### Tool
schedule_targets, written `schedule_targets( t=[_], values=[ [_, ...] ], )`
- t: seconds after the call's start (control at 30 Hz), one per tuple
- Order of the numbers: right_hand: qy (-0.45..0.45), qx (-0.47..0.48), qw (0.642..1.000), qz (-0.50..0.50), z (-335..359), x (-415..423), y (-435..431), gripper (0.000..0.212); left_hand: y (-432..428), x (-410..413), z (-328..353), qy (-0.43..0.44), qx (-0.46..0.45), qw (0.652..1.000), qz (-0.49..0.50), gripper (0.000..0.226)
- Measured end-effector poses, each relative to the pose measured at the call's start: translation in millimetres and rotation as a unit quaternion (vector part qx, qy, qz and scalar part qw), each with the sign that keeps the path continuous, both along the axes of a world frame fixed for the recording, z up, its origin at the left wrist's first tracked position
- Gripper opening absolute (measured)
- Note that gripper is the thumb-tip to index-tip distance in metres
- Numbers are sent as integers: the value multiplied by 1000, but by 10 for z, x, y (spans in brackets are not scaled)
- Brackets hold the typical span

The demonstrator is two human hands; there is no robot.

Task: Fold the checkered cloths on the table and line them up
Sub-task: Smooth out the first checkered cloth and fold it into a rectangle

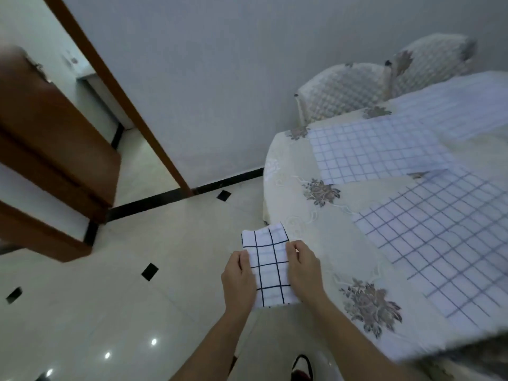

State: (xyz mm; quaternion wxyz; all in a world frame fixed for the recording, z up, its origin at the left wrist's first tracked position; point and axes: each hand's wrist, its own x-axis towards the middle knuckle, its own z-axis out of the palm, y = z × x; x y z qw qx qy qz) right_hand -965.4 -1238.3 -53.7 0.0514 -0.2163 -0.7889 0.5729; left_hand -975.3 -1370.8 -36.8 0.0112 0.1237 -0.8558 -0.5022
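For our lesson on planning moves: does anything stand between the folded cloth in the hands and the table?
Nothing visible does. The left hand and right hand hold the folded cloth just off the table edge, over the floor; the nearest spread cloth lies farther in on the table, not between.
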Motion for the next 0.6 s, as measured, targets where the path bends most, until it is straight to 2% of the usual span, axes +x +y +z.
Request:
schedule_targets(
  t=[0.13,0.27,0.43,0.6],
  values=[
    [2,13,996,-83,-86,3,408,32,423,-293,-123,-15,-8,994,-112,35],
    [-31,27,978,-202,-194,178,806,29,948,-412,-282,-42,9,973,-228,31],
    [-87,23,932,-350,-364,553,1070,33,1473,-412,-453,-64,10,920,-387,22],
    [-120,-2,879,-461,-466,833,1094,30,1803,-364,-610,-94,5,851,-516,21]
  ],
)
